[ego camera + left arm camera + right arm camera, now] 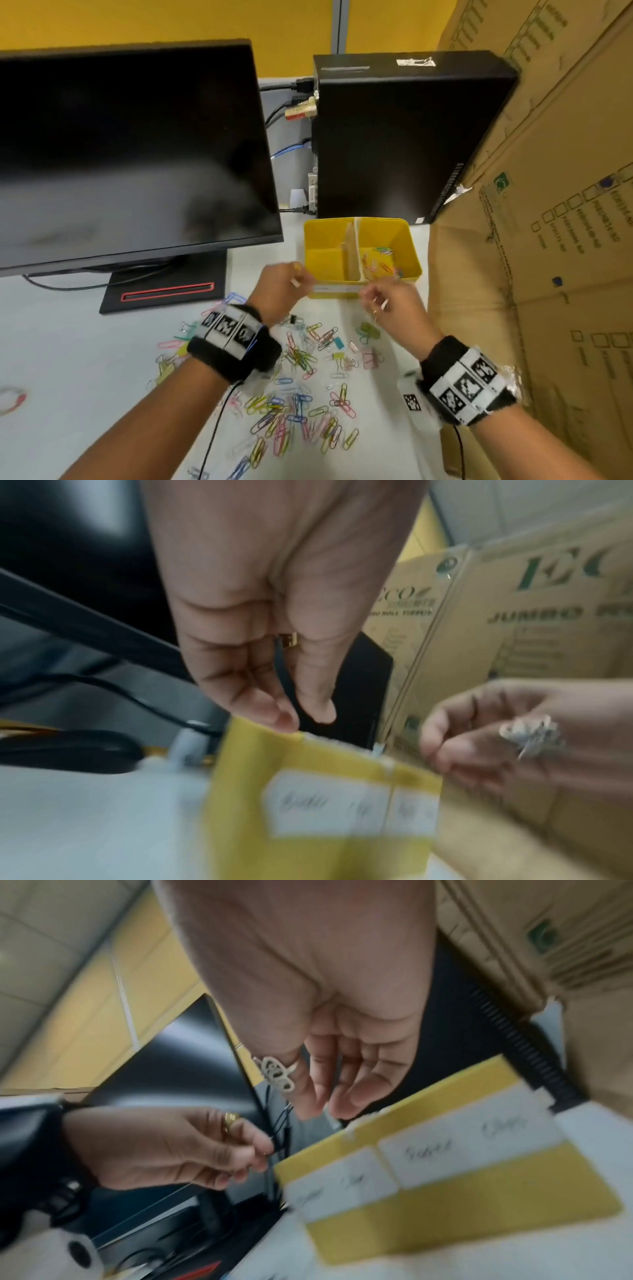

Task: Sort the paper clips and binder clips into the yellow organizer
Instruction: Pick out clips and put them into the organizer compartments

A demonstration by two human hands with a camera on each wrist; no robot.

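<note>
Head view: both hands are held at the yellow organizer (363, 255); left hand (279, 286) and right hand (387, 301) loosely curled, contents indiscernible. Paper clips (376, 265) lie in its right compartment; the pile (301, 404) must be picked next.

The head camera is looking forward and down from above the desk, taking in both forearms, the yellow organizer (362, 255) and the monitor (130, 150) behind. The left wrist camera is peering along the left hand (274, 610) from very close, facing the organizer's labelled front wall (325, 804). The right wrist camera is looking along the right hand (325, 993) likewise. Both wrist views are sharing that labelled wall (445, 1164) and each other's hand.
</note>
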